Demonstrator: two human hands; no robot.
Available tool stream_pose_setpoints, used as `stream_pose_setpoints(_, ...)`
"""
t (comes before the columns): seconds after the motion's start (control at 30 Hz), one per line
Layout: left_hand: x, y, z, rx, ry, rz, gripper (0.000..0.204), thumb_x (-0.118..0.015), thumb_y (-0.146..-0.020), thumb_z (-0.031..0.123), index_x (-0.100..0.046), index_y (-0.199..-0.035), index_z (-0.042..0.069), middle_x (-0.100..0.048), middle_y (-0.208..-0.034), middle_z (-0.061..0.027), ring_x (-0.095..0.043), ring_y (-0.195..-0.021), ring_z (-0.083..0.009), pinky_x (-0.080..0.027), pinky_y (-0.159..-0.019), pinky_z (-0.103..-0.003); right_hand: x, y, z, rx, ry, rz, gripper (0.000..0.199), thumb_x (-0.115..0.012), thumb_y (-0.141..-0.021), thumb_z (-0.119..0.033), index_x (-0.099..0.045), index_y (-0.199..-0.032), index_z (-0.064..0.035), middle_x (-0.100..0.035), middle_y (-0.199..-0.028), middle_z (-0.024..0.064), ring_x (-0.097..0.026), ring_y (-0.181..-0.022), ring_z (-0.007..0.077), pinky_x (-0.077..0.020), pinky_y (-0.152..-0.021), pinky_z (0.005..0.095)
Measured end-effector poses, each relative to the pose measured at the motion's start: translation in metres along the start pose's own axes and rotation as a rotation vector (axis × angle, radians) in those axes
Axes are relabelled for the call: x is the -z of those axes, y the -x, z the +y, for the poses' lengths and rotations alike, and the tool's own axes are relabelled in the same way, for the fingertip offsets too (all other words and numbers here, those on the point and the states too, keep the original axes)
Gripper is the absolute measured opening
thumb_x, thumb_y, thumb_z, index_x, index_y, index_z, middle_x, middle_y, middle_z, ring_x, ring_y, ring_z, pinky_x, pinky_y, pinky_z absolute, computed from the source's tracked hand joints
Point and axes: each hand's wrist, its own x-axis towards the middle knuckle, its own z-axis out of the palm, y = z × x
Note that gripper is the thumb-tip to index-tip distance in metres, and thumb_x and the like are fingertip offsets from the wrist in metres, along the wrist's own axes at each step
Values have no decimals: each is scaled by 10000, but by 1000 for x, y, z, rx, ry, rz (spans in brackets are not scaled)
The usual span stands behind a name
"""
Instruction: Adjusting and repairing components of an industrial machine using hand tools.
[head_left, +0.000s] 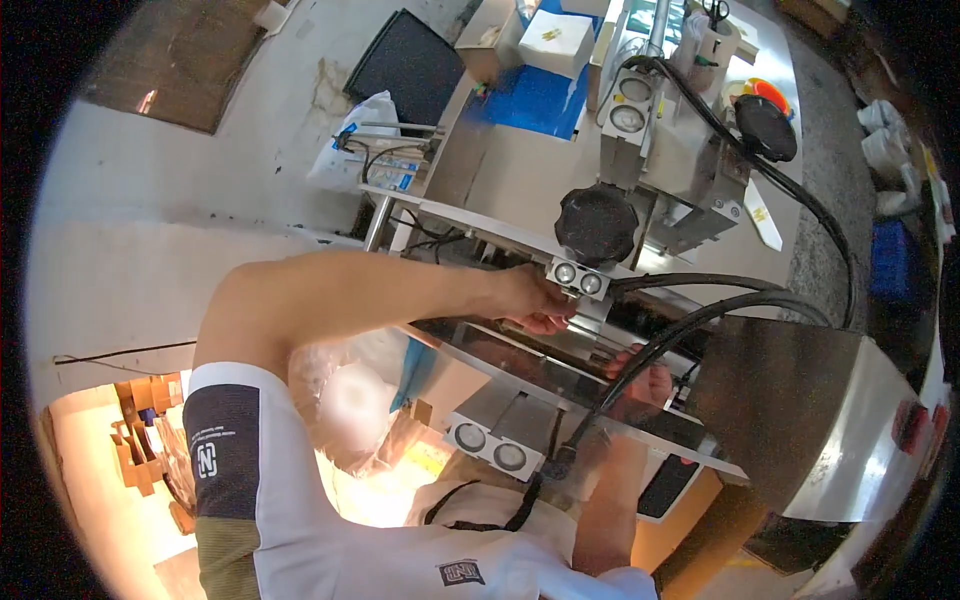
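Both hands reach into the gap of a metal bench machine. My left hand (535, 299) is beneath a black star-shaped knob (596, 226) and beside a metal block (578, 279) with two round screws. Its fingers are curled together, and what they pinch is hidden. To the right, my right hand (643, 384) comes up from below behind a clear plate (520, 356). Its fingers look bent, partly covered by black cables (655, 345); whatever they hold cannot be made out.
A second metal block (490, 445) with two screws sticks out toward my body. At right stands a steel housing (790, 410) with a red switch. Beyond the machine are a white box (556, 42), a blue sheet (535, 100) and a round black knob (765, 127). A plastic bag (350, 150) hangs left.
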Motion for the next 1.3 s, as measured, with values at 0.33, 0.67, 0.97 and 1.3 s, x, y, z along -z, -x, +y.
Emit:
stream_pose_setpoints(0.33, -1, -3, -1, -10, -5, -63, 197, -653, -833, 220, -655, -950, 61, -656, -841, -57, -612, -691, -116, -533, -632, -236, -21, 10, -13, 295, -104, -203, 249, -576, -805, -136, -578, -1009, 7, -599, -966, 204, -606, -813, 330, -531, -641, 420)
stream_pose_setpoints(0.67, -6, 3, 6, 14, 152, -52, 167, -605, -858, 120, -622, -961, -10, -633, -896, -73, -621, -777, -150, -547, -711, -257, -15, 0, -23, 99, 194, -254, 200, -616, -775, -21, -573, -960, 42, -608, -882, 183, -615, -747, 304, -535, -626, 416)
stream_pose_setpoints(0.97, -5, -12, -1, -60, 139, -87, 182, -654, -824, 143, -636, -930, -5, -639, -810, -69, -623, -707, -137, -552, -671, -245, 30, -26, 19, -125, -38, -7, 116, -596, -838, -117, -576, -864, -6, -616, -788, 114, -606, -658, 205, -511, -529, 317)
stream_pose_setpoints(1.3, -10, 12, 10, 6, 105, -67, 154, -654, -819, 122, -638, -905, -5, -636, -799, -87, -626, -726, -154, -555, -670, -268, 1, -24, 45, -292, -376, 45, 148, -583, -875, -156, -570, -802, -28, -617, -741, 99, -613, -636, 163, -515, -494, 250)
